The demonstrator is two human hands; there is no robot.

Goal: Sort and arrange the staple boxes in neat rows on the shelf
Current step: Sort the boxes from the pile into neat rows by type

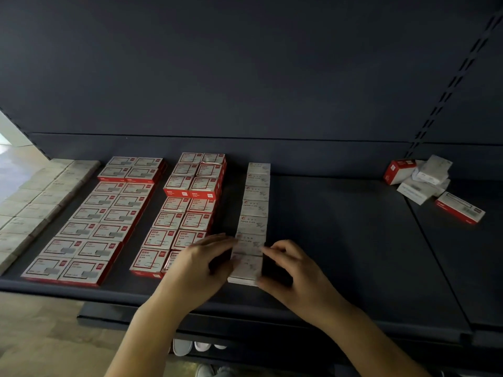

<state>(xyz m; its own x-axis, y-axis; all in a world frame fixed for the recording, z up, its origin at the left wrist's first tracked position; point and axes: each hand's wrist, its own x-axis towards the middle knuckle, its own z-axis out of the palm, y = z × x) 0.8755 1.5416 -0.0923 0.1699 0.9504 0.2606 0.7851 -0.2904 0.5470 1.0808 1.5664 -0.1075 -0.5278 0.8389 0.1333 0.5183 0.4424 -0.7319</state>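
At about 6 o'clock, nearest the camera, two bare forearms reach up onto the dark shelf [340, 240]. The left hand [200, 263] lies with its fingers straight and close together, their tips against the left side of the front white boxes. The right hand [292, 270] has its fingers bent, the tips touching the right side of the same boxes and the thumb at the front corner; whether it truly grips them I cannot tell. Between the hands begins the single row of white boxes [254, 208], running straight back toward 12 o'clock.

Just beside it, toward 10 o'clock, stands a double row of red-and-white boxes [187, 202], stacked higher at its far end, with the left hand covering its near right corner. Further toward 9 o'clock is a second double row of red-and-white boxes [106, 221], and at the far left edge a pale block of grey-white boxes [38, 200].

Well apart, at about 2 o'clock, a loose heap of boxes [427, 183] lies tumbled at the shelf's back, with one red-and-white box [460, 208] lying skewed at its near side.
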